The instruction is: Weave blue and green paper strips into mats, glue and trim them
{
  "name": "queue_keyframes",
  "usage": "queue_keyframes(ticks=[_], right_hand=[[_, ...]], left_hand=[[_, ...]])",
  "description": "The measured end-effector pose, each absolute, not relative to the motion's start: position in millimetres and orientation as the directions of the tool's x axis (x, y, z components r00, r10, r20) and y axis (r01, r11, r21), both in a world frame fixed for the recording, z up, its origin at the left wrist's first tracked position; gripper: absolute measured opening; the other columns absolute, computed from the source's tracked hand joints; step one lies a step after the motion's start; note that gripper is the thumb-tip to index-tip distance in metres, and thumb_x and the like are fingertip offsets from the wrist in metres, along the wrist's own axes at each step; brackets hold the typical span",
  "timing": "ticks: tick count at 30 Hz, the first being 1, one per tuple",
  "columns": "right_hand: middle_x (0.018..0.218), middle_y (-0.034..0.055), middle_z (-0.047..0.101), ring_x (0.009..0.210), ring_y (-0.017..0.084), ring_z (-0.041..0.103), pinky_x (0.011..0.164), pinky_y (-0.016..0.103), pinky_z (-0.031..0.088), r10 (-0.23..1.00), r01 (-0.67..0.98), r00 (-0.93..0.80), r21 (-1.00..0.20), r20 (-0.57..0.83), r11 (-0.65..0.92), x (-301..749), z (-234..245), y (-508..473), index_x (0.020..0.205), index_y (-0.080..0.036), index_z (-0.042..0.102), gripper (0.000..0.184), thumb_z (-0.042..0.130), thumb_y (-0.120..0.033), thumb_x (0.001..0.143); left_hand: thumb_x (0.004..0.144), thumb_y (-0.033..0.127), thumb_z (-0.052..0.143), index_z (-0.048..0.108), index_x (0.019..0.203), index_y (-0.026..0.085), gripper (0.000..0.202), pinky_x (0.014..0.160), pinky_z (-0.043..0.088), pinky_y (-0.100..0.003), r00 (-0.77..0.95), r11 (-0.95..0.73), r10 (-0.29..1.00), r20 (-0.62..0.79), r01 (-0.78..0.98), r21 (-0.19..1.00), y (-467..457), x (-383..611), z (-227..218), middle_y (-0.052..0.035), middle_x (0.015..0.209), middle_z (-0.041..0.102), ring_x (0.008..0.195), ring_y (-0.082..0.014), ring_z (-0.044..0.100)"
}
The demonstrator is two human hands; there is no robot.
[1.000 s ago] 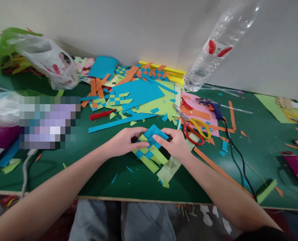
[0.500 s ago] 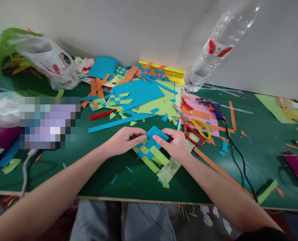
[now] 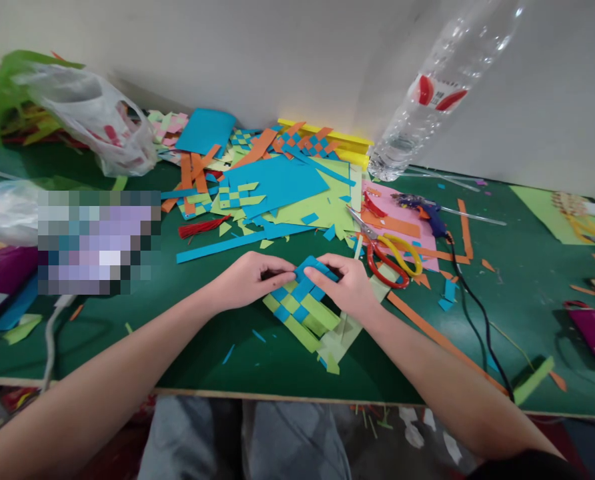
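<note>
Between my hands is a woven paper piece [image 3: 291,303] of blue and light green strips in a checkered pattern, its green ends pointing down toward me. My left hand [image 3: 250,280] pinches its upper left edge between thumb and fingers. On the upper right, my right hand [image 3: 347,283] grips it with the thumb lying across a blue strip; the fingers behind are hidden. Under its right side lies a pale green paper strip [image 3: 345,337]. Scissors [image 3: 390,257] with red and yellow handles rest just beyond my right hand.
A glue gun [image 3: 427,213] with a black cord lies at right on pink paper. A tall plastic bottle [image 3: 422,107] stands against the wall. Blue and green sheets [image 3: 277,187], woven pieces and a red tassel [image 3: 203,227] cover the back. A pixelated phone-like object [image 3: 102,247] lies left.
The blue top of the woven piece has tilted slightly under my fingers, and my left fingers have shifted a little along its edge. Both hands keep their hold.
</note>
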State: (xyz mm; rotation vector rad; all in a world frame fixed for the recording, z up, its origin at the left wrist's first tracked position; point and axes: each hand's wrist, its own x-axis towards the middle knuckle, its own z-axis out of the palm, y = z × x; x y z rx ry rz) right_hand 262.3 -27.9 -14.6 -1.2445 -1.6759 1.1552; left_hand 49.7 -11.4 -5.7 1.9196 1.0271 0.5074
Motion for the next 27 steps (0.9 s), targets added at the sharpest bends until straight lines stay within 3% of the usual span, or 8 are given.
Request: queue_keyframes(ticks=[5, 10, 17, 21, 27], right_hand=[[0.063, -0.0018, 0.054, 0.057, 0.010, 0.045, 0.051, 0.023, 0.036, 0.976, 0.371, -0.188, -0.912, 0.108, 0.172, 262.9, -10.9, -30.1, 0.074, -0.019, 0.065, 0.027, 0.063, -0.045, 0.082], [0.066, -0.0011, 0.056, 0.059, 0.010, 0.047, 0.052, 0.023, 0.038, 0.980, 0.346, -0.165, -0.924, 0.112, 0.164, 263.4, -10.6, -29.7, 0.075, -0.019, 0.064, 0.027, 0.062, -0.044, 0.083], [0.060, -0.0031, 0.045, 0.055, 0.009, 0.039, 0.050, 0.024, 0.033, 0.971, 0.325, -0.236, -0.938, 0.046, 0.123, 263.7, -15.0, -26.6, 0.069, -0.018, 0.058, 0.034, 0.059, -0.048, 0.085], [0.058, -0.0041, 0.039, 0.054, 0.009, 0.035, 0.050, 0.024, 0.028, 0.970, 0.389, -0.230, -0.905, 0.083, 0.169, 263.5, -15.9, -25.6, 0.063, -0.018, 0.052, 0.038, 0.057, -0.048, 0.086], [0.056, -0.0039, 0.042, 0.053, 0.009, 0.037, 0.051, 0.025, 0.030, 0.969, 0.464, -0.214, -0.860, 0.123, 0.212, 262.7, -15.5, -26.3, 0.068, -0.019, 0.057, 0.038, 0.054, -0.050, 0.089]], left_hand=[[0.088, 0.044, 0.055, 0.066, 0.109, 0.019, 0.035, 0.053, 0.044, -0.019, 0.533, -0.237, 0.845, -0.038, 0.437, 0.867, -9.8, 50.2, -5.5, -0.0020, 0.082, 0.071, 0.061, -0.0104, 0.056], [0.087, 0.040, 0.057, 0.064, 0.105, 0.019, 0.029, 0.059, 0.049, -0.020, 0.479, -0.187, 0.877, -0.047, 0.429, 0.884, -8.9, 49.7, -3.2, -0.0030, 0.084, 0.073, 0.069, -0.0125, 0.064], [0.085, 0.040, 0.061, 0.060, 0.113, 0.020, 0.035, 0.057, 0.048, -0.021, 0.461, -0.211, 0.887, -0.028, 0.458, 0.864, -9.2, 49.8, 0.1, 0.0000, 0.076, 0.073, 0.063, -0.0121, 0.062], [0.084, 0.040, 0.062, 0.063, 0.104, 0.019, 0.029, 0.062, 0.050, -0.022, 0.449, -0.201, 0.893, -0.024, 0.446, 0.872, -8.2, 48.8, -2.9, -0.0011, 0.079, 0.073, 0.069, -0.0133, 0.065], [0.084, 0.040, 0.062, 0.065, 0.088, 0.018, 0.023, 0.059, 0.050, -0.021, 0.436, -0.204, 0.900, -0.001, 0.423, 0.883, -7.2, 49.2, -7.5, -0.0015, 0.079, 0.069, 0.065, -0.0109, 0.061]])
